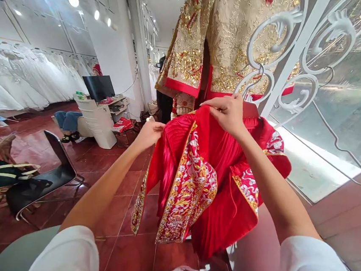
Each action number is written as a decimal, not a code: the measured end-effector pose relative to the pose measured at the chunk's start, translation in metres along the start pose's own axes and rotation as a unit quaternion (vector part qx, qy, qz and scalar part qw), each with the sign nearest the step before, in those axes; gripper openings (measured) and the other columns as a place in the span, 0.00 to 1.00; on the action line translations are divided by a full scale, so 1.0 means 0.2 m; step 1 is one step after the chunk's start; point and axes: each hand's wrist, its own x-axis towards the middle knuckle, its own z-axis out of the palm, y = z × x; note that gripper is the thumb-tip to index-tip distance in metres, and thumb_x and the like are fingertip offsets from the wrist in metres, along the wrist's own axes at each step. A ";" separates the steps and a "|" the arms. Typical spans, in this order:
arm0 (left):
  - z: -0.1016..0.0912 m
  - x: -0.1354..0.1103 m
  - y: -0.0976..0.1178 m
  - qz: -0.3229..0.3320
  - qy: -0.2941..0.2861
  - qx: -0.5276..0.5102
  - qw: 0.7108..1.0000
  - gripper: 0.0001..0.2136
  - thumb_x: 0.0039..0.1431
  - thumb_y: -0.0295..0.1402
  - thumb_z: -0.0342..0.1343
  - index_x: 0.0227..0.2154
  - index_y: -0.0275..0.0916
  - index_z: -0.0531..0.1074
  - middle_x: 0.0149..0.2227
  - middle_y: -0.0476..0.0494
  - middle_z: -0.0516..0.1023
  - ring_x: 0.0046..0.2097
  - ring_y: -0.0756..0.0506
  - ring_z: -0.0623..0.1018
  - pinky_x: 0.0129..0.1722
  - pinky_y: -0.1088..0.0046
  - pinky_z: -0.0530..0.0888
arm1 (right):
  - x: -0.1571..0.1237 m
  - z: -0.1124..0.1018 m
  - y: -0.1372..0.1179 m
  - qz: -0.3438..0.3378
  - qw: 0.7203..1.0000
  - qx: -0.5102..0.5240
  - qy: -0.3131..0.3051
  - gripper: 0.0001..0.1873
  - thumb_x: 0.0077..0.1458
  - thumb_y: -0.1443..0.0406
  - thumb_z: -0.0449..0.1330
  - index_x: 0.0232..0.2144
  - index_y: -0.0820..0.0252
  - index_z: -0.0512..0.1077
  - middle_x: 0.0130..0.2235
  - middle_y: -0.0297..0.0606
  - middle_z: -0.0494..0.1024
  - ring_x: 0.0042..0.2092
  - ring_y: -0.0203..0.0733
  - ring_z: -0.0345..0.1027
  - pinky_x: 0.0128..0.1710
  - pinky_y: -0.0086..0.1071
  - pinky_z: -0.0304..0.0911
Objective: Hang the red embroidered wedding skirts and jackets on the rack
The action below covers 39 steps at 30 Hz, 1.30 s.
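Note:
A red pleated skirt (pixel 208 180) with gold and white embroidered panels hangs bunched in front of me. My left hand (pixel 150 133) is closed on its upper left edge, fingers curled round the red cloth. My right hand (pixel 227 112) pinches the top of the skirt at its waistband, beside a dark red hanger bar (pixel 250 110). Above it hangs a gold embroidered jacket (pixel 222 37) with red trim, close to a white scrollwork window frame (pixel 280 55).
A black chair (pixel 45 178) stands at the left on the red tiled floor (pixel 124 189). A white desk (pixel 97 117) with a monitor stands further back. White gowns (pixel 23 77) line the left wall. The glass window (pixel 347 96) fills the right.

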 end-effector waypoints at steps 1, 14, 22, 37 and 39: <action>0.03 -0.02 0.00 0.005 0.003 -0.019 1.000 0.11 0.48 0.37 0.58 0.30 0.34 0.77 0.29 0.44 0.79 0.34 0.44 0.76 0.36 0.70 0.72 | 0.02 0.01 -0.01 0.023 1.000 -0.002 0.011 0.18 0.61 0.62 0.46 0.39 0.55 0.77 0.36 0.38 0.78 0.38 0.45 0.68 0.46 0.43 0.47; 0.35 -0.36 0.02 0.057 0.154 0.232 0.959 0.11 0.59 0.38 0.51 0.39 0.37 0.68 0.35 0.41 0.73 0.37 0.44 0.73 0.38 0.68 0.69 | 0.13 0.06 -0.04 0.120 0.991 -0.016 0.057 0.14 0.58 0.62 0.49 0.35 0.60 0.74 0.31 0.41 0.75 0.37 0.46 0.68 0.41 0.41 0.59; 0.30 -0.41 0.02 -0.121 -0.088 -0.095 0.984 0.15 0.57 0.45 0.50 0.26 0.36 0.69 0.25 0.47 0.72 0.27 0.48 0.71 0.27 0.74 0.65 | 0.08 0.02 -0.07 0.097 0.995 -0.019 0.026 0.12 0.53 0.61 0.52 0.36 0.60 0.70 0.32 0.43 0.75 0.36 0.48 0.67 0.42 0.45 0.60; -0.26 0.06 0.44 0.003 0.087 0.000 0.996 0.11 0.53 0.30 0.55 0.17 0.34 0.71 0.16 0.50 0.69 0.20 0.54 0.63 0.20 0.77 0.56 | 0.01 -0.05 -0.02 -0.017 0.997 -0.005 -0.070 0.26 0.55 0.46 0.51 0.20 0.61 0.68 0.41 0.41 0.74 0.41 0.46 0.65 0.48 0.46 0.49; -0.26 0.07 0.44 -0.007 0.083 -0.011 0.996 0.11 0.54 0.29 0.54 0.17 0.34 0.70 0.15 0.50 0.69 0.19 0.55 0.63 0.19 0.78 0.57 | 0.00 -0.04 -0.02 -0.026 0.997 -0.006 -0.078 0.25 0.55 0.48 0.53 0.20 0.61 0.69 0.43 0.40 0.73 0.42 0.46 0.65 0.49 0.47 0.46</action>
